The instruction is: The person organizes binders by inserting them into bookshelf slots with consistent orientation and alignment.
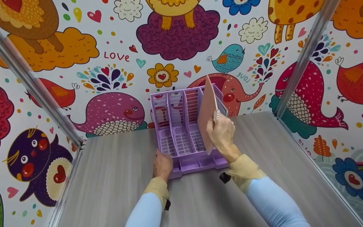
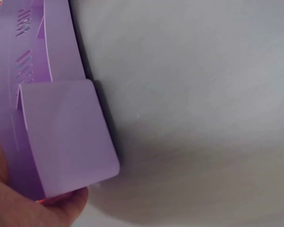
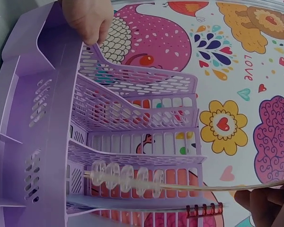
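Note:
A purple desk file organizer [image 1: 187, 155] with lattice dividers stands on the table against the back wall. At its front left corner, my left hand [image 1: 163, 164] grips the side; the left wrist view shows the thumb and fingers [image 2: 75, 203] around that corner. My right hand [image 1: 222, 130] holds a pinkish notebook [image 1: 207, 119] upright by its edge, with clear binding discs [image 3: 128, 177] along one side. Its lower part is in a right-hand compartment. Beside it, a spiral notebook [image 3: 204, 210] with red rings stands in the organizer, mostly hidden in the head view.
A grey wood-grain table [image 1: 115, 176] lies beneath the organizer. Cartoon-printed walls [image 1: 175, 72] enclose the back and sides, with metal posts [image 1: 307, 60] at the corners. Small trays [image 1: 189, 163] run along the organizer's front.

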Tool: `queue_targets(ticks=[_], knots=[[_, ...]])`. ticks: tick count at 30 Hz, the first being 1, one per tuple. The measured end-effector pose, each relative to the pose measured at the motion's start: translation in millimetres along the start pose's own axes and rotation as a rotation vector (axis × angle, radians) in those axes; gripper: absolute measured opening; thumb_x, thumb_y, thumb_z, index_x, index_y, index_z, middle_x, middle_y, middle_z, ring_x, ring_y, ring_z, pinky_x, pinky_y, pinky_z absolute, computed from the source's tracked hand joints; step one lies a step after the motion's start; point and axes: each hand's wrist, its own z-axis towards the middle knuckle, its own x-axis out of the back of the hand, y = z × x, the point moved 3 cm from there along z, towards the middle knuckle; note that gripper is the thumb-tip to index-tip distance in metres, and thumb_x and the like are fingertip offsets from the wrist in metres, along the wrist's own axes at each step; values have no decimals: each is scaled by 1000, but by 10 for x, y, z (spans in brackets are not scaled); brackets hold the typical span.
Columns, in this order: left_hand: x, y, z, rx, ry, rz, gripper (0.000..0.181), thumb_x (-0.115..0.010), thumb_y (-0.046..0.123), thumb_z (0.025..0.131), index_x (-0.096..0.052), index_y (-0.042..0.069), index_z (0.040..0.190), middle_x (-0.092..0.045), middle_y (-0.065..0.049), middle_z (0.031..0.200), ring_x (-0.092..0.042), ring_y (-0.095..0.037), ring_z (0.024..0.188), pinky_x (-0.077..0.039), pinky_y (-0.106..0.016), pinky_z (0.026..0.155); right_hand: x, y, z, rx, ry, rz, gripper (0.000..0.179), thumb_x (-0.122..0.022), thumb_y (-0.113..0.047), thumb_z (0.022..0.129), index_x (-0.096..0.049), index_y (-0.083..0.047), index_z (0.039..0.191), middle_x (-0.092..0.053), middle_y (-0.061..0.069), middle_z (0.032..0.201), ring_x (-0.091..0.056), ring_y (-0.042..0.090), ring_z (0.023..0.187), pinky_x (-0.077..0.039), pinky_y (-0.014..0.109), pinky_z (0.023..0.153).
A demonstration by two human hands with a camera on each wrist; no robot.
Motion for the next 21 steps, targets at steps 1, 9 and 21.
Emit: queue_targets(ticks=[1,9,21], knots=[[12,12,-16,2,2,8,54,-45,15,110,-45,-8,159,-64,-39,146,-64,-58,138,-51,-65,120,-26,-10,-4,6,-8,-1,21,-65,-12,97,-62,-5,77,-69,24,71,-70,54,64,-52,67,56],[-310,-361,340,-49,63,29,56,-48,17,105,-49,-8,155,-69,-38,135,-70,-59,124,-56,-67,108,-282,-33,-10,26,-80,-11,34,-66,-15,101,-75,-13,134,-85,18,109,-80,54,84,-59,70,63],[-186,-204,175,-55,67,17,56,-51,15,107,-47,-9,157,-69,-38,139,-70,-58,126,-55,-67,111,-558,194,-25,24,-129,-64,32,-65,-18,105,-72,-13,135,-82,17,109,-73,45,90,-60,64,71]])
